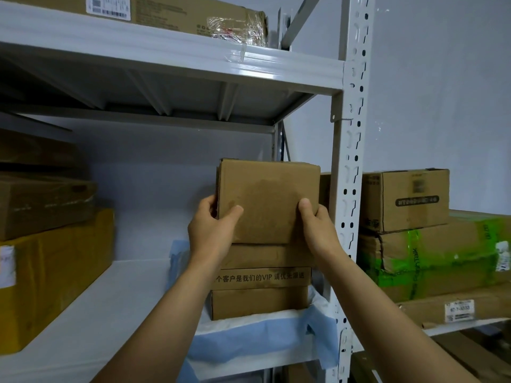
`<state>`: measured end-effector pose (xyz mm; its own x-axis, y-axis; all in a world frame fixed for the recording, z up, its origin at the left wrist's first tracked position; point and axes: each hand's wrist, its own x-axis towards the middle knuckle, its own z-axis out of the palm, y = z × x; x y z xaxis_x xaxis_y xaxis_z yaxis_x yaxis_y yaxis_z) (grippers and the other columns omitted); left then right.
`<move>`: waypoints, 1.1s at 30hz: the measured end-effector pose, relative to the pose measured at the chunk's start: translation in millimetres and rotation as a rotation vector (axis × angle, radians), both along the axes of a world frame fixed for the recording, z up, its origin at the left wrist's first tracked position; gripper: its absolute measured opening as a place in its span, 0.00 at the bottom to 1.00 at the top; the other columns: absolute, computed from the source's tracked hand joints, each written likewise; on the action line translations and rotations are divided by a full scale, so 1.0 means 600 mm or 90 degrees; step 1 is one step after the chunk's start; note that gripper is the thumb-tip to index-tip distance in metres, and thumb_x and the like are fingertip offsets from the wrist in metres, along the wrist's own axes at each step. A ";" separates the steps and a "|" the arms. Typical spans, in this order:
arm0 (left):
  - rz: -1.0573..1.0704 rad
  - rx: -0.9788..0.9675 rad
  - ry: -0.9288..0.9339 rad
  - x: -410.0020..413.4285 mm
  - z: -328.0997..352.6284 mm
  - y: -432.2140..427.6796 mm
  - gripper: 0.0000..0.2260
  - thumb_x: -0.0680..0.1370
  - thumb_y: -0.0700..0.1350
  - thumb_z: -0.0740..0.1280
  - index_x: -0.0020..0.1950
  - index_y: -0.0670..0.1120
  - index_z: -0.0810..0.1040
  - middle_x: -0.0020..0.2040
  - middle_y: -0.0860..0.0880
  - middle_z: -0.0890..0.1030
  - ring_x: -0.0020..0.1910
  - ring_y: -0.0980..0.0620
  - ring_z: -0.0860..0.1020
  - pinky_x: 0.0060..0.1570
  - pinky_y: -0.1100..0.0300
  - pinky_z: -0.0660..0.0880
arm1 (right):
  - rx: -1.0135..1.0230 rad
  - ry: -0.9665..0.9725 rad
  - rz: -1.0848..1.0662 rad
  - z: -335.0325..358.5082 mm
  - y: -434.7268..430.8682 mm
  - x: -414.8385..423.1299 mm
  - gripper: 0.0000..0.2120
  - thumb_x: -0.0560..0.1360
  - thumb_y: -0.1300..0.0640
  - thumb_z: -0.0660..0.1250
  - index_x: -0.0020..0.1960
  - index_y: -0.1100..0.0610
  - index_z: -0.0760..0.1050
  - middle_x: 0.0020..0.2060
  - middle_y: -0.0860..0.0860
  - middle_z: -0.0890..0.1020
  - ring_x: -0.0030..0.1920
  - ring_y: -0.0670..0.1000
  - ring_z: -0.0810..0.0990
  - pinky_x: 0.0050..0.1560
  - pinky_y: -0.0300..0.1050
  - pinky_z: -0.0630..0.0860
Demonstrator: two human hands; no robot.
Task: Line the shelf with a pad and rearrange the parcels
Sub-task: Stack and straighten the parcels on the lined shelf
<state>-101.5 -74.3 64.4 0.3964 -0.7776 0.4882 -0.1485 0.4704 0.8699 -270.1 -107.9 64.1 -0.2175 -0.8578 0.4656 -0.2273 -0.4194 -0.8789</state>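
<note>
A small brown cardboard parcel is held upright between both hands. My left hand grips its left edge and my right hand grips its right edge. It rests on or just above a stack of two flat brown parcels: one with printed text and a lower one. The stack stands on a blue-and-white pad spread over the right end of the white shelf. The pad's edges curl up at the back and at the right.
Stacked parcels stand at the shelf's left end, the lowest a yellow-wrapped one. A white perforated upright borders the right. Beyond it lie cartons, one with green tape. A long box lies on the shelf above.
</note>
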 end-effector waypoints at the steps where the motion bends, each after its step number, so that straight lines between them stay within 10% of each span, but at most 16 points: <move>1: 0.010 0.013 -0.027 0.004 -0.002 0.001 0.20 0.74 0.48 0.69 0.66 0.50 0.72 0.53 0.55 0.77 0.53 0.54 0.76 0.50 0.58 0.73 | 0.010 -0.005 0.010 -0.008 0.001 -0.002 0.26 0.80 0.43 0.53 0.73 0.57 0.59 0.62 0.53 0.72 0.56 0.50 0.70 0.51 0.47 0.66; 21: 0.023 0.077 -0.106 0.008 -0.045 0.004 0.19 0.79 0.53 0.62 0.70 0.52 0.70 0.61 0.50 0.78 0.58 0.49 0.76 0.58 0.52 0.75 | 0.002 0.055 -0.049 -0.063 0.005 0.008 0.18 0.82 0.49 0.52 0.66 0.58 0.68 0.53 0.49 0.73 0.53 0.49 0.72 0.52 0.46 0.69; 28: 0.027 0.084 -0.105 0.010 -0.053 -0.005 0.25 0.77 0.56 0.63 0.73 0.52 0.66 0.67 0.49 0.74 0.64 0.47 0.73 0.62 0.45 0.73 | -0.066 -0.011 -0.147 -0.064 0.031 0.024 0.24 0.81 0.51 0.57 0.74 0.57 0.61 0.71 0.53 0.67 0.71 0.54 0.66 0.69 0.50 0.65; 33: 0.043 0.086 -0.073 0.020 -0.048 0.016 0.28 0.78 0.54 0.64 0.75 0.49 0.61 0.73 0.48 0.67 0.70 0.46 0.67 0.67 0.51 0.67 | -0.268 -0.062 -0.225 -0.038 0.085 0.066 0.15 0.77 0.59 0.63 0.63 0.54 0.69 0.60 0.51 0.71 0.57 0.47 0.74 0.55 0.37 0.74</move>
<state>-89.5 -64.7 35.7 0.3973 -0.8130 0.4257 -0.2772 0.3359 0.9002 -230.8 -57.1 41.1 -0.5175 -0.4688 0.7159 -0.3446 -0.6516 -0.6758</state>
